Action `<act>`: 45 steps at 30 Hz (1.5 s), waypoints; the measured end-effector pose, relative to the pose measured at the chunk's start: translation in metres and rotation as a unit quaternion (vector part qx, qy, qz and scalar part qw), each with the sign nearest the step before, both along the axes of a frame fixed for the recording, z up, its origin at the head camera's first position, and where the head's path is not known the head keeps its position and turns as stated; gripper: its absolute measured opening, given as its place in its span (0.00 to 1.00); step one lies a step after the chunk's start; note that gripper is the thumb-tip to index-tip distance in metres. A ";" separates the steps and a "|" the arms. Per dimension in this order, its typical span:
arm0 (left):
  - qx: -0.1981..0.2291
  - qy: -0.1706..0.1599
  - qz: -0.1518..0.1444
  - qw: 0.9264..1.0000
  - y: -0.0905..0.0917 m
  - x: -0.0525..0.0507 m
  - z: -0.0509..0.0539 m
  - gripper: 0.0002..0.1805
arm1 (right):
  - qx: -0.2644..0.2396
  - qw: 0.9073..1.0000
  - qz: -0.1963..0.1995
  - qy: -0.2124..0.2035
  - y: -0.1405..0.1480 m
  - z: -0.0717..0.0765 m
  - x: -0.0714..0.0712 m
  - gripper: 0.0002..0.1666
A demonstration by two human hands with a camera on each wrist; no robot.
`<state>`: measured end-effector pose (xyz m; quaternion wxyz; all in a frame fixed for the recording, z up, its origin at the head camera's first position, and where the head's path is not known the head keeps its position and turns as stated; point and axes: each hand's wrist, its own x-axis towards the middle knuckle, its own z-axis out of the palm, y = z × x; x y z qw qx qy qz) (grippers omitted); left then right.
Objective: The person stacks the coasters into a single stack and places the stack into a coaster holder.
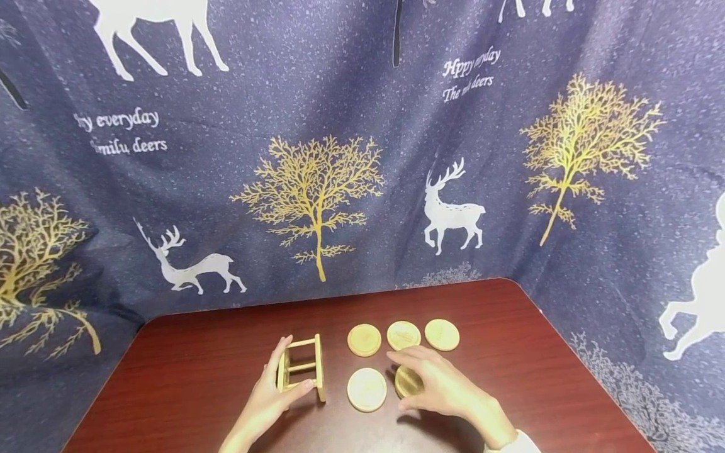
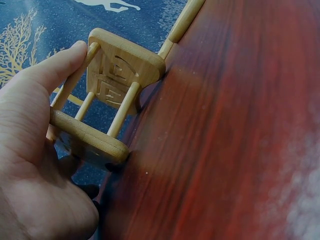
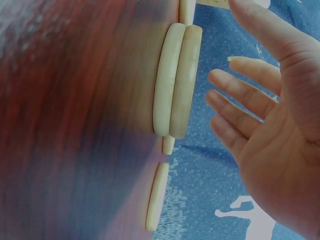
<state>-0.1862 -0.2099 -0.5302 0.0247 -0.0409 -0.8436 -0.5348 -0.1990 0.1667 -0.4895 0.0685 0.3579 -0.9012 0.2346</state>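
My left hand [image 1: 275,389] holds a small wooden coaster rack [image 1: 318,368], thumb on the near side and fingers along the far side. In the left wrist view, round rods join the rack's two end plates [image 2: 112,65], one of them carved. My right hand [image 1: 438,380] hovers with fingers spread around a round wooden coaster [image 1: 409,382], partly hidden by it. The right wrist view shows two stacked coasters [image 3: 186,82], with a gap between them and the fingers. A pale coaster [image 1: 367,390] lies between the rack and my right hand.
Farther back on the dark red table [image 1: 215,352] lie three more coasters: one at left [image 1: 364,340], one in the middle [image 1: 404,335] and one at right [image 1: 442,335]. A blue cloth [image 1: 351,94] with deer and trees hangs behind the table.
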 end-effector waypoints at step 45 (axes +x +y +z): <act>-0.004 -0.006 0.001 1.000 0.001 -0.001 0.001 0.59 | -0.004 0.998 0.045 0.041 -0.019 -0.003 -0.001 0.48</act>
